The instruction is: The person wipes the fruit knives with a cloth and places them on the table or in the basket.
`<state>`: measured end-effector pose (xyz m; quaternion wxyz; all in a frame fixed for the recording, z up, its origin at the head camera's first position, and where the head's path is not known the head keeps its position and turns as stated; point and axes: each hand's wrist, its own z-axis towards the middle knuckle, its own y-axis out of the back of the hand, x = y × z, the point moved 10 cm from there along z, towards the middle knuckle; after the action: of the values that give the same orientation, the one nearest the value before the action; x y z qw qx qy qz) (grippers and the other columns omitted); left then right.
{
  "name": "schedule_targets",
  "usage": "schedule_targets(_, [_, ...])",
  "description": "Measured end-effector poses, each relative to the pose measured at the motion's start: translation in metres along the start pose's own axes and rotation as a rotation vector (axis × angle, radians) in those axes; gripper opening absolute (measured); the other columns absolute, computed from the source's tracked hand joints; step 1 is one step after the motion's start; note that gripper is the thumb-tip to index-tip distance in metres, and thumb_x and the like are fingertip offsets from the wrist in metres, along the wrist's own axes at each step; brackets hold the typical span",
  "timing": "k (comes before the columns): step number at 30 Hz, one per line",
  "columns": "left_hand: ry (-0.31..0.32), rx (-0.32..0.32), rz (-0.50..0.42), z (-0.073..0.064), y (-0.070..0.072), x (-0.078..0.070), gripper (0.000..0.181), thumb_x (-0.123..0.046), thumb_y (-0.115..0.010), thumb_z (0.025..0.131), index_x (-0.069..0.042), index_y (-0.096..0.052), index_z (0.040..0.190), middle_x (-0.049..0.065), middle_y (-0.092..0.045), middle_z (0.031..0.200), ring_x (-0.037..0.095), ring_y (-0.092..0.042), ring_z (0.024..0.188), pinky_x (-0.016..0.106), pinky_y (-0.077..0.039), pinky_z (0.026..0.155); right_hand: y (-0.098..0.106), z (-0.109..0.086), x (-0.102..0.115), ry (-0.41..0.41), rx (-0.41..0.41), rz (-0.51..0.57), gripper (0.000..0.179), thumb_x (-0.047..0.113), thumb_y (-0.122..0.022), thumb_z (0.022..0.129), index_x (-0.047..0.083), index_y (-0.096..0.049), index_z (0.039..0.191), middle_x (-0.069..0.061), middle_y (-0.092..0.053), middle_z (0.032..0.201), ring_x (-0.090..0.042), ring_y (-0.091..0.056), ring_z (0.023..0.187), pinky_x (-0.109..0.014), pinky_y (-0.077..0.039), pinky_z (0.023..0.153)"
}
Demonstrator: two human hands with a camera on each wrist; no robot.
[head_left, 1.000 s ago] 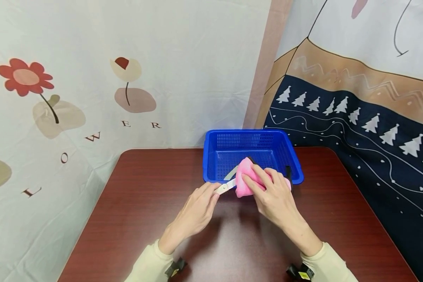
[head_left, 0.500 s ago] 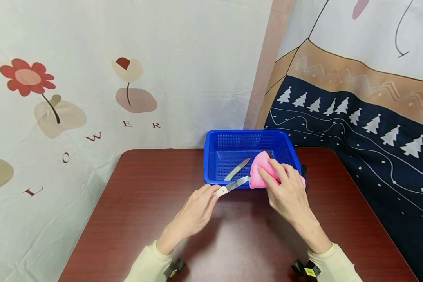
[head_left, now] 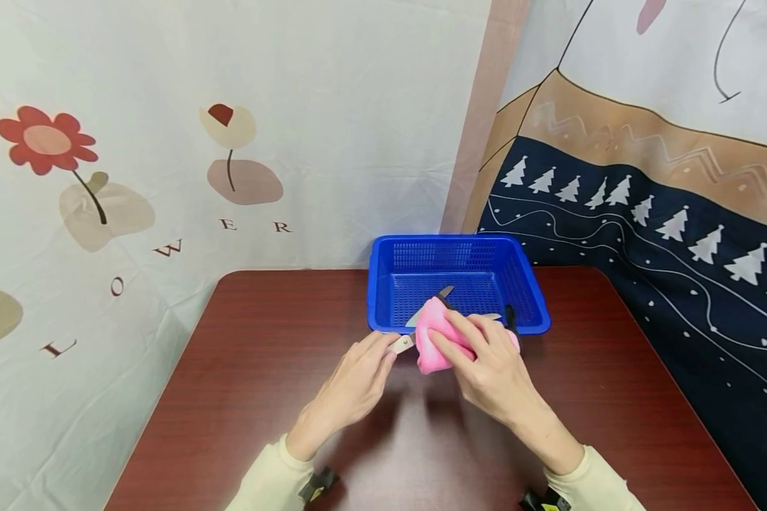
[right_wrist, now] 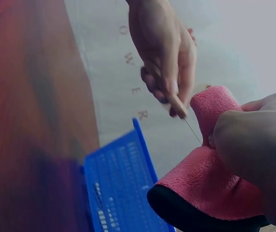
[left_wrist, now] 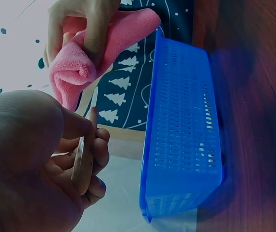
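A knife with a pale handle point(head_left: 401, 345) is in my left hand point(head_left: 351, 380), gripped by the handle with the blade pointing right. My right hand point(head_left: 501, 372) pinches a pink cloth point(head_left: 433, 339) with a dark edge, folded over the blade close to the handle. Past the cloth, the blade tip point(head_left: 493, 316) shows on the right. In the right wrist view, the thin blade edge point(right_wrist: 192, 130) runs from the handle into the fold of the pink cloth point(right_wrist: 196, 181). Most of the blade is hidden.
Just beyond the hands, a blue plastic basket point(head_left: 447, 240) stands at the back of the dark red-brown table point(head_left: 275, 333). Inside it lies a second knife point(head_left: 446, 291), partly covered by the cloth in the head view. Printed fabric point(head_left: 358, 142) hangs behind the table.
The pink cloth slid right toward the blade tip, baring the blade, then came back left to the handle with my right hand. My left hand has kept its place on the knife.
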<state>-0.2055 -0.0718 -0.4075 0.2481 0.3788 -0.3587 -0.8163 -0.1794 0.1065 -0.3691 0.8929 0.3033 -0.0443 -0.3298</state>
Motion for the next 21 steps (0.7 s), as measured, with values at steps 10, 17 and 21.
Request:
schedule_targets(10, [-0.057, -0.035, 0.033, 0.002, 0.003, -0.007, 0.026, -0.003, -0.067, 0.108, 0.000, -0.072, 0.133, 0.011, -0.077, 0.118, 0.026, -0.075, 0.107, 0.045, -0.063, 0.088, -0.023, -0.003, 0.022, 0.035, 0.126, -0.021, 0.043, 0.018, -0.048, 0.112, 0.022, -0.079, 0.141, -0.016, -0.072, 0.152, -0.038, -0.067, 0.118, -0.051, -0.062, 0.098])
schedule_targets(17, [-0.055, -0.048, 0.032, 0.001, 0.004, -0.008, 0.025, -0.004, -0.065, 0.110, 0.001, -0.073, 0.132, 0.011, -0.076, 0.118, 0.027, -0.075, 0.107, 0.044, -0.062, 0.088, -0.028, -0.004, 0.020, 0.007, 0.180, -0.054, 0.047, 0.016, -0.043, 0.113, 0.022, -0.078, 0.144, -0.014, -0.070, 0.156, -0.038, -0.064, 0.121, -0.051, -0.059, 0.101])
schedule_targets(21, [-0.053, -0.054, 0.035, 0.000, 0.004, -0.008, 0.025, -0.005, -0.065, 0.110, 0.001, -0.073, 0.133, 0.012, -0.076, 0.118, 0.027, -0.075, 0.108, 0.044, -0.062, 0.087, -0.027, -0.003, 0.016, -0.006, 0.176, -0.067, 0.047, 0.014, -0.046, 0.110, 0.022, -0.077, 0.144, -0.016, -0.070, 0.154, -0.038, -0.064, 0.118, -0.050, -0.059, 0.098])
